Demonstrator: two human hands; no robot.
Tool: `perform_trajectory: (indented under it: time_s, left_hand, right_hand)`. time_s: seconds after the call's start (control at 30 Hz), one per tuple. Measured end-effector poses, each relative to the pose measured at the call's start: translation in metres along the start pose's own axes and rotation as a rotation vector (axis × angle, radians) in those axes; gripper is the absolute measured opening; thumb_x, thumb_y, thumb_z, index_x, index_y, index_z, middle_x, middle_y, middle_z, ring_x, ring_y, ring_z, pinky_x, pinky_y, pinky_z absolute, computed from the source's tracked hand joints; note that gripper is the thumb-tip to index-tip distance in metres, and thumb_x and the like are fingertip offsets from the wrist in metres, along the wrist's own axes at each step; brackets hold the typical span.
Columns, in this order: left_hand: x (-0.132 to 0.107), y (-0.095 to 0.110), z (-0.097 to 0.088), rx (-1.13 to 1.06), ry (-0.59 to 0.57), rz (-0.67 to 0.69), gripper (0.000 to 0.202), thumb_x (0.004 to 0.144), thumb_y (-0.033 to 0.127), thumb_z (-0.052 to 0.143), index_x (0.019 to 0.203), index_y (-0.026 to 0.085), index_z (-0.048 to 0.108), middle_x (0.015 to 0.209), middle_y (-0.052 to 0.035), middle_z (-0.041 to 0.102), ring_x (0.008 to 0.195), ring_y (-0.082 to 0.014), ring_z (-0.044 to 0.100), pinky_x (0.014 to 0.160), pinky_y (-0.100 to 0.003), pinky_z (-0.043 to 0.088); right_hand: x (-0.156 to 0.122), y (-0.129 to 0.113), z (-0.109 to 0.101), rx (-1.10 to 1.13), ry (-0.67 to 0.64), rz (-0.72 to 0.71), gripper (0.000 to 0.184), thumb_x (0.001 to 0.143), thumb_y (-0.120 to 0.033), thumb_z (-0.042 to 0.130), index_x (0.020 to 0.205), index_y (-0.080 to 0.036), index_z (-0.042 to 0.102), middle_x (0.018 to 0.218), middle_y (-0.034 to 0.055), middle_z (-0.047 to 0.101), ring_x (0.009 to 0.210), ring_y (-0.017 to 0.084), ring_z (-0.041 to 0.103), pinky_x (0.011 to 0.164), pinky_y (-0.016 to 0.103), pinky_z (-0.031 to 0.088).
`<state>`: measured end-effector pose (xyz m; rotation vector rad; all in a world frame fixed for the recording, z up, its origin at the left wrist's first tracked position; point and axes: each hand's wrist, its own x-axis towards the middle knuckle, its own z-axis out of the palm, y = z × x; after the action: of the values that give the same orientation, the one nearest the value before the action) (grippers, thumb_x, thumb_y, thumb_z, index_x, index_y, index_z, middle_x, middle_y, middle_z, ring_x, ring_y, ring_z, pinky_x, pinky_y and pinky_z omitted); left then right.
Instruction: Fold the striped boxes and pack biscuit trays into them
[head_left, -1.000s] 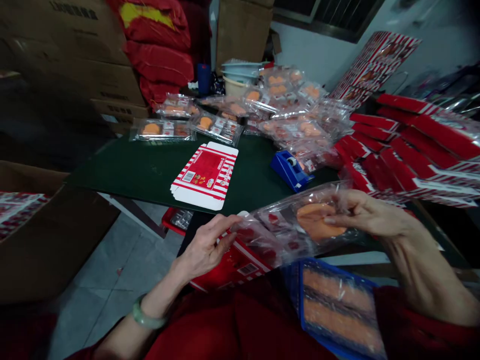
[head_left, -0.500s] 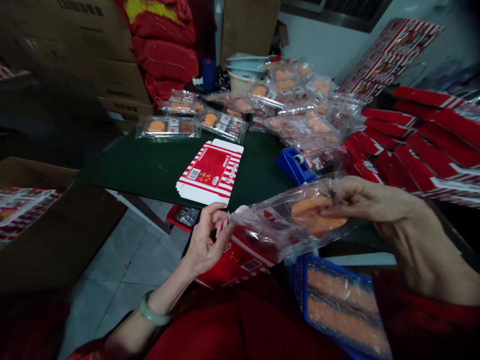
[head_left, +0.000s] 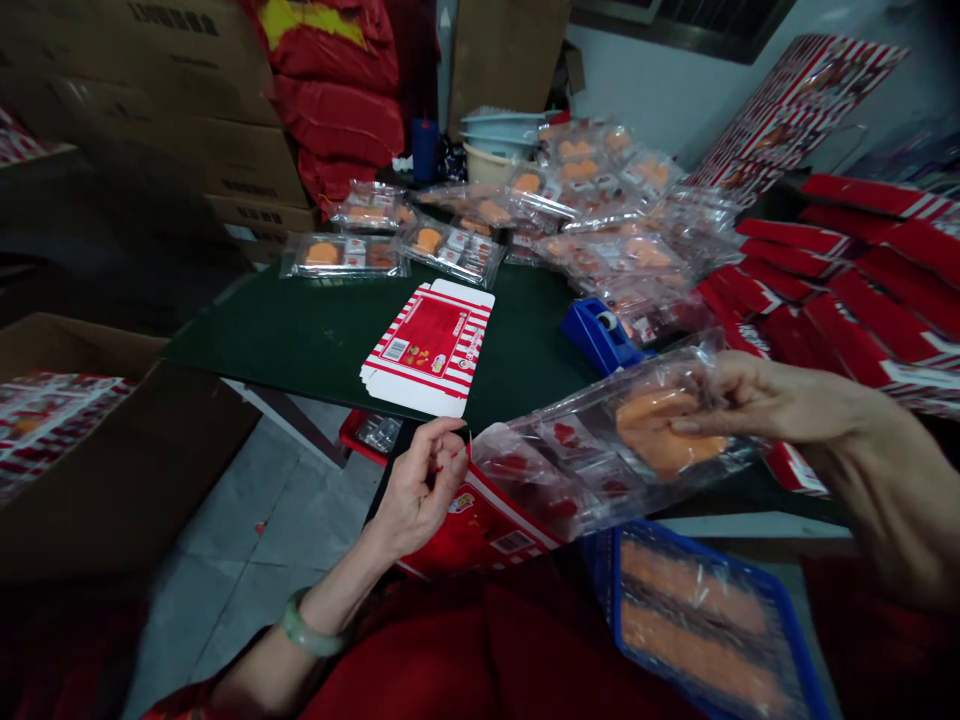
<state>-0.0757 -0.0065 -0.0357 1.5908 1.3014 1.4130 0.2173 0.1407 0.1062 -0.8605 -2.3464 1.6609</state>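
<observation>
My right hand (head_left: pixel 772 400) is closed on one end of a clear plastic packet (head_left: pixel 592 440) with an orange piece (head_left: pixel 667 435) inside, thumb pressed over that piece. The packet stretches left, and its other end lies at the mouth of a red-and-white cardboard box (head_left: pixel 487 530). Whether that end sits inside the box or only over it, I cannot tell. My left hand (head_left: pixel 427 485) has its fingers curled at the box's left edge, holding it near my lap. A flattened red-and-white carton stack (head_left: pixel 427 345) lies on the green table (head_left: pixel 292 325) just beyond.
Several filled packets (head_left: pixel 585 200) are heaped at the back of the table. A blue tape dispenser (head_left: pixel 600 335) stands right of the cartons. Red boxes (head_left: pixel 847 270) pile up at right. A blue crate (head_left: pixel 626 640) with wrapped orange pieces is below; an open cardboard box (head_left: pixel 180 420) is at left.
My right hand has moved right with the packet, which now lies more stretched out from the box. My left hand stays at the box edge. The whole view has shifted slightly.
</observation>
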Motion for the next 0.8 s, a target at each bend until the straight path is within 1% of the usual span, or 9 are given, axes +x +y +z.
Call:
perform_trajectory:
  time_s: [0.2, 0.37, 0.43, 0.5, 0.57, 0.6, 0.67, 0.73, 0.8]
  left_hand:
    - [0.01, 0.022, -0.002, 0.123, -0.052, 0.072, 0.014, 0.086, 0.028, 0.053, 0.09, 0.015, 0.058, 0.073, 0.0, 0.054, 0.063, -0.0099, 0.048, 0.059, -0.022, 0.038]
    - [0.017, 0.036, -0.001, 0.112, -0.063, -0.161, 0.03, 0.089, 0.033, 0.045, 0.063, 0.017, 0.049, 0.059, 0.0043, 0.041, 0.055, -0.0085, 0.037, 0.052, -0.021, 0.031]
    - [0.017, 0.038, 0.0, 0.13, -0.05, -0.183, 0.033, 0.089, 0.033, 0.042, 0.061, 0.017, 0.045, 0.058, 0.005, 0.038, 0.054, -0.0082, 0.036, 0.052, -0.021, 0.03]
    - [0.017, 0.039, 0.003, 0.155, -0.039, -0.173, 0.033, 0.089, 0.032, 0.041, 0.059, 0.017, 0.043, 0.056, 0.0055, 0.037, 0.053, -0.0078, 0.035, 0.051, -0.021, 0.029]
    - [0.017, 0.038, 0.006, 0.173, -0.034, -0.161, 0.032, 0.088, 0.03, 0.042, 0.058, 0.017, 0.044, 0.054, 0.0059, 0.036, 0.051, -0.0076, 0.034, 0.05, -0.021, 0.029]
    - [0.017, 0.038, 0.008, 0.181, -0.029, -0.155, 0.032, 0.087, 0.03, 0.043, 0.058, 0.018, 0.044, 0.054, 0.006, 0.036, 0.05, -0.0074, 0.033, 0.049, -0.021, 0.028]
    - [0.019, 0.037, 0.011, 0.196, -0.018, -0.138, 0.032, 0.087, 0.029, 0.043, 0.057, 0.018, 0.044, 0.053, 0.006, 0.036, 0.049, -0.0073, 0.033, 0.048, -0.021, 0.028]
    - [0.02, 0.036, 0.014, 0.204, -0.018, -0.112, 0.031, 0.087, 0.028, 0.043, 0.058, 0.018, 0.045, 0.053, 0.0059, 0.037, 0.049, -0.0072, 0.034, 0.048, -0.021, 0.027]
    - [0.02, 0.036, 0.016, 0.199, -0.038, -0.094, 0.03, 0.088, 0.028, 0.042, 0.06, 0.017, 0.046, 0.053, 0.006, 0.036, 0.048, -0.0071, 0.033, 0.047, -0.021, 0.027]
  right_hand:
    - [0.004, -0.009, 0.02, 0.093, -0.072, 0.076, 0.012, 0.078, -0.014, 0.061, 0.074, -0.018, 0.071, 0.069, -0.0013, 0.07, 0.064, 0.007, 0.066, 0.061, 0.017, 0.053]
    - [0.008, -0.01, 0.024, -0.017, -0.133, 0.095, 0.019, 0.084, -0.022, 0.058, 0.069, -0.016, 0.068, 0.06, -0.0035, 0.063, 0.062, 0.007, 0.063, 0.066, 0.016, 0.053]
    - [0.006, -0.01, 0.019, -0.094, -0.06, 0.089, 0.017, 0.082, -0.026, 0.062, 0.096, -0.019, 0.068, 0.074, -0.0019, 0.068, 0.069, 0.009, 0.065, 0.065, 0.017, 0.053]
    - [0.003, -0.014, 0.015, -0.177, 0.05, 0.019, 0.058, 0.077, -0.032, 0.069, 0.13, -0.026, 0.049, 0.1, 0.0016, 0.069, 0.082, 0.014, 0.067, 0.066, 0.021, 0.055]
    - [0.002, -0.023, 0.016, -0.351, 0.178, -0.123, 0.084, 0.074, -0.04, 0.071, 0.145, -0.031, 0.026, 0.116, 0.0059, 0.064, 0.092, 0.018, 0.067, 0.067, 0.026, 0.056]
    - [0.002, -0.029, 0.02, -0.493, 0.25, -0.209, 0.084, 0.075, -0.044, 0.069, 0.145, -0.03, 0.025, 0.118, 0.0076, 0.063, 0.094, 0.02, 0.066, 0.068, 0.028, 0.055]
    - [0.005, -0.042, 0.034, -0.874, 0.355, -0.311, 0.058, 0.081, -0.045, 0.062, 0.134, -0.027, 0.045, 0.111, 0.009, 0.065, 0.09, 0.022, 0.064, 0.067, 0.034, 0.052]
    - [0.012, -0.053, 0.051, -1.245, 0.373, -0.29, 0.023, 0.082, -0.038, 0.06, 0.101, -0.024, 0.063, 0.092, 0.0084, 0.066, 0.076, 0.024, 0.061, 0.063, 0.037, 0.046]
    - [0.019, -0.057, 0.069, -1.445, 0.325, -0.223, 0.008, 0.079, -0.027, 0.061, 0.072, -0.023, 0.059, 0.071, 0.0066, 0.061, 0.061, 0.022, 0.053, 0.056, 0.037, 0.039]
